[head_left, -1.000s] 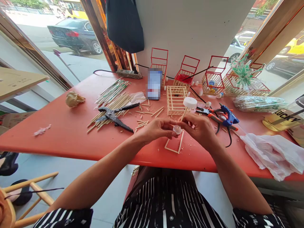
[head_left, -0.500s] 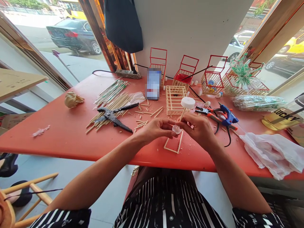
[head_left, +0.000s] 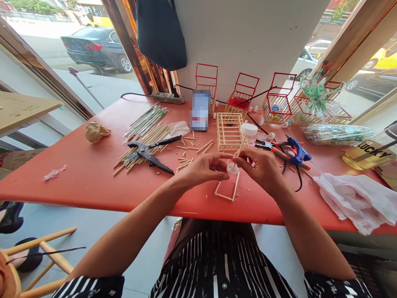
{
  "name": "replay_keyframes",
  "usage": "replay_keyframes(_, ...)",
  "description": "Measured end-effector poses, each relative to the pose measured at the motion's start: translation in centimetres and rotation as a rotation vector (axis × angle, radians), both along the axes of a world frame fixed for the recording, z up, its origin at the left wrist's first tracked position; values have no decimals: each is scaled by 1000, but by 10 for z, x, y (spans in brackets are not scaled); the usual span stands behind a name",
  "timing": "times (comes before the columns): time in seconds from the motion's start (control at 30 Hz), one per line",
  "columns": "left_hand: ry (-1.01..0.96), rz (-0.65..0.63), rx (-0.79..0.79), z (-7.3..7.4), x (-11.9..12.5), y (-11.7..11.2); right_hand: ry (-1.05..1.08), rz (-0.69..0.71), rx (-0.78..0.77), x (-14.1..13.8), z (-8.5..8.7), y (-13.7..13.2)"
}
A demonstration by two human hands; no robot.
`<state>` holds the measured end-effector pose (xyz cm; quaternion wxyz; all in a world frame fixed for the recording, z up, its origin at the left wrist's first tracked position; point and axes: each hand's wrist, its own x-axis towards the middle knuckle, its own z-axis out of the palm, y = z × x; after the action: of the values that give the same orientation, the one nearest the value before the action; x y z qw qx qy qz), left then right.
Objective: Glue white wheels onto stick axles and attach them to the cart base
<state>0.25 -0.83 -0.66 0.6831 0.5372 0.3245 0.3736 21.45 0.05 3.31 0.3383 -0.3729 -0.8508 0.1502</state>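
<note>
My right hand (head_left: 259,165) is closed in a pinch round a thin wooden stick (head_left: 241,148). One white bottle cap (head_left: 249,129) sits on the stick's upper end, and a second, translucent white cap (head_left: 232,168) is at its lower end. Beside that lower cap is my left hand (head_left: 209,169), its thumb and forefinger parted at the cap's left edge; whether a fingertip still touches it is hard to see. Below the hands, a small rectangular frame of sticks (head_left: 225,196) lies flat on the red table (head_left: 124,188). An unpainted stick cart body (head_left: 230,130) stands just behind.
Black-handled pliers (head_left: 149,155) lie by a pile of sticks (head_left: 136,153) on the left. On the right are a blue glue gun (head_left: 297,151), cutters (head_left: 266,144) and a plastic bag (head_left: 356,198). A phone (head_left: 200,111) and several red-trimmed carts (head_left: 240,101) stand behind.
My left thumb and forefinger have parted from their grip on the lower cap. The capped stick has shifted slightly right in my right hand, showing more of the lower cap.
</note>
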Motion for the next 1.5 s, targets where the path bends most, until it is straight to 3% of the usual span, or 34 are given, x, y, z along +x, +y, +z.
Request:
replay_keyframes(0.27, -20, -92, -37, 5, 2, 0, 26, 35, 26, -1, 0, -2)
replay_keyframes(0.47, -1, 6, 71, 7, 0, 0, 58, -12, 46, 0, 3, 0)
replay_keyframes(0.53, 14, 125, 130, 8, -1, 2, 83, -30, 27, 2, 3, 1)
replay_keyframes(0.7, 73, 613, 373, 8, -7, 12, 147, -67, -27, 6, 1, 3)
replay_keyframes(0.83, 346, 804, 584, 6, -9, 17, 182, -68, -18, 7, 3, 4)
replay_keyframes(0.93, 582, 790, 817, 1, -4, 21, 202, -62, -16, 8, 5, 5)
replay_keyframes(1.03, 668, 678, 1012, -6, 1, 27, 217, -54, -14, 9, 7, 5)
replay_keyframes(1.1, 686, 678, 1095, -11, 1, 30, 218, -62, -20, 10, 7, 5)
replay_keyframes(1.23, 692, 733, 1090, -15, -6, 32, 232, -75, -59, 10, 7, 4)
replay_keyframes(1.5, 713, 794, 991, -8, -15, 31, 341, -58, -66, 10, 7, 7)
